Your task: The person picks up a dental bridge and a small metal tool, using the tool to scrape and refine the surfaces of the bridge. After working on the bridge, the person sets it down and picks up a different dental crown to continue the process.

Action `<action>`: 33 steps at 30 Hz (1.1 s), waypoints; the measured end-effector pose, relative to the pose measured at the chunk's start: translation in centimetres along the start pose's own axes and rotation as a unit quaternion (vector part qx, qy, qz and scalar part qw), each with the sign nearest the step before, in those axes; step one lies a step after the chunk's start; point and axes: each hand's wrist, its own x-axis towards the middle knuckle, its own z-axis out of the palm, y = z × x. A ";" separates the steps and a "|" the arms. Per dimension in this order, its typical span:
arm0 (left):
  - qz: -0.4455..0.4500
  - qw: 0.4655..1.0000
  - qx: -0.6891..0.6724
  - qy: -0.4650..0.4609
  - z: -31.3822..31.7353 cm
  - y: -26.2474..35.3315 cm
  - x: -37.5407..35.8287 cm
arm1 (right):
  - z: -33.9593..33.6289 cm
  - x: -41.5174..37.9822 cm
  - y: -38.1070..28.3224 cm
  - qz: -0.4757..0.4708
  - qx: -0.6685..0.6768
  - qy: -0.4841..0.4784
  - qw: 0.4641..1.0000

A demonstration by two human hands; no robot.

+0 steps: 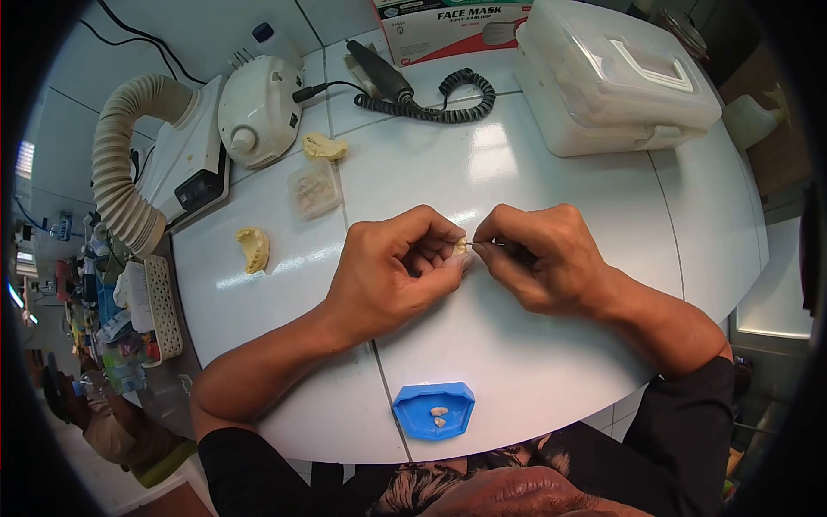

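Over the middle of the white tiled table, my left hand (392, 267) pinches a small yellowish piece (460, 247) between thumb and fingertips. Close on its right, my right hand (543, 258) has its fingers closed on a thin tool (473, 242), whose tip reaches the piece; most of the tool is hidden in the fingers. Nearer the table's front edge sits a blue tray (405, 414) with small whitish pieces (439, 412) in it. A yellowish dental cast (253, 250) lies left of my left hand, and another cast (324, 146) lies farther back.
A clear small box (314, 189) stands behind my left hand. At the back are a white control unit (258, 112), a handpiece (379, 71) with coiled cord, a mask box (457, 30) and a large plastic case (603, 86). A ribbed hose (121, 155) arches at left. A person (116, 431) is at lower left.
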 end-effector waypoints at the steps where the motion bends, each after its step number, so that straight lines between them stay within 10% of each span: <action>1: 0.001 1.000 0.004 -0.003 0.0 0.0 0.0 | -0.3 0.0 0.0 -0.002 0.003 -0.010 1.000; 33: -0.029 0.997 -0.070 -0.027 -0.3 -0.6 0.2 | -0.5 0.1 0.4 0.053 0.097 0.033 0.993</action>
